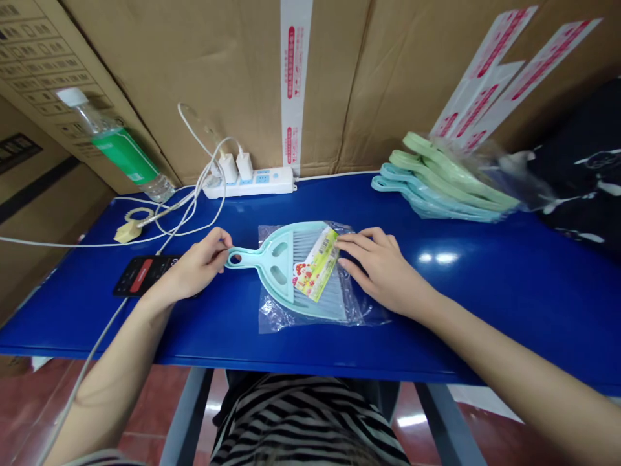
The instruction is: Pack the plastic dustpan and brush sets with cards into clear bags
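Observation:
A light blue dustpan with a small brush (286, 265) lies in a clear plastic bag (272, 317) on the blue table (485, 291), with a yellow paper label (315, 264) on it. My left hand (198, 265) pinches the end of the dustpan's handle, fingers closed on it. My right hand (383, 268) rests flat on the bag's right side, fingers stretched out and touching the label's edge.
A stack of green and blue dustpans (436, 181) lies at the back right. A white power strip (252, 181) with chargers and cables sits at the back, beside a water bottle (116, 145). A black phone (143, 273) lies left of my hand. Cardboard boxes (218, 71) line the back.

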The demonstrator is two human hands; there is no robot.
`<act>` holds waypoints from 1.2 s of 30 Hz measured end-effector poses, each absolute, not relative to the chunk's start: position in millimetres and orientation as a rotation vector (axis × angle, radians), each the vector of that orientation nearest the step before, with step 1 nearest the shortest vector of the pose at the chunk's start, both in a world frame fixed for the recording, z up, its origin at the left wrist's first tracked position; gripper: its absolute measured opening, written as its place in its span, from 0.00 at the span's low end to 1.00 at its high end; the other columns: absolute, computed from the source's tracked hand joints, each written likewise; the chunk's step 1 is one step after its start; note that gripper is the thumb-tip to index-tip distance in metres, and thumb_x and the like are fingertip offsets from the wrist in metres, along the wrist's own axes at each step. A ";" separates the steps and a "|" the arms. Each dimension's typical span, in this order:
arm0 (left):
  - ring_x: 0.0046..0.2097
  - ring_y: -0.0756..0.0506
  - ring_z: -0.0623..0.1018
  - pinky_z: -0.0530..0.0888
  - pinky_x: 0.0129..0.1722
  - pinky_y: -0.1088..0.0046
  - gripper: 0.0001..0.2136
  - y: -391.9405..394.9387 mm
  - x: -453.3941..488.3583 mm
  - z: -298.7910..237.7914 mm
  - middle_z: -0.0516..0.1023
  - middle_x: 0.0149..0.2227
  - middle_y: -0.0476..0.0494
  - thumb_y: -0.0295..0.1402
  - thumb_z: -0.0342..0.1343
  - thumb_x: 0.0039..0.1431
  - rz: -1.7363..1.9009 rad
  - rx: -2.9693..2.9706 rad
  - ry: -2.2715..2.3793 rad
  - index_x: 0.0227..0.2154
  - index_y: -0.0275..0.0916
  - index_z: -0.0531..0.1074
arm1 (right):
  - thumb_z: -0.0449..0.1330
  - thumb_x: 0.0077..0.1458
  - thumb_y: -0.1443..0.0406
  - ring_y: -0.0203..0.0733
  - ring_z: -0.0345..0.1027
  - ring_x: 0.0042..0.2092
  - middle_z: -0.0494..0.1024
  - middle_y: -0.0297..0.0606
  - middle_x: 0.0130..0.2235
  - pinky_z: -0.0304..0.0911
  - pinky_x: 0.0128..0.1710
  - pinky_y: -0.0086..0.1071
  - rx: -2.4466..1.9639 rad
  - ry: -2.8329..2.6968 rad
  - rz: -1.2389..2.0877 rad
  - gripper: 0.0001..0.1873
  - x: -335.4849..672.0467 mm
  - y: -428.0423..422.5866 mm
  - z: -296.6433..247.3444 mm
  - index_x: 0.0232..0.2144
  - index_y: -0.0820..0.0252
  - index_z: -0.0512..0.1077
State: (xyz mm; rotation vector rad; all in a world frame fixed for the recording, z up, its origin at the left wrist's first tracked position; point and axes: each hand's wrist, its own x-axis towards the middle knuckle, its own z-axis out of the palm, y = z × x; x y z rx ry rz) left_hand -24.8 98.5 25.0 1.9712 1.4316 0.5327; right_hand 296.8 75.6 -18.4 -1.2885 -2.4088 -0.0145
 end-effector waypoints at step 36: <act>0.22 0.51 0.68 0.65 0.27 0.74 0.02 97.0 -24.3 27.5 0.69 0.22 0.56 0.34 0.45 0.59 0.510 2.026 1.395 0.34 0.43 0.58 | 0.38 0.69 0.54 0.61 0.53 0.64 0.59 0.46 0.66 0.55 0.57 0.63 -1.191 -2.632 0.148 0.26 291.6 79.9 -19.6 0.59 0.40 0.68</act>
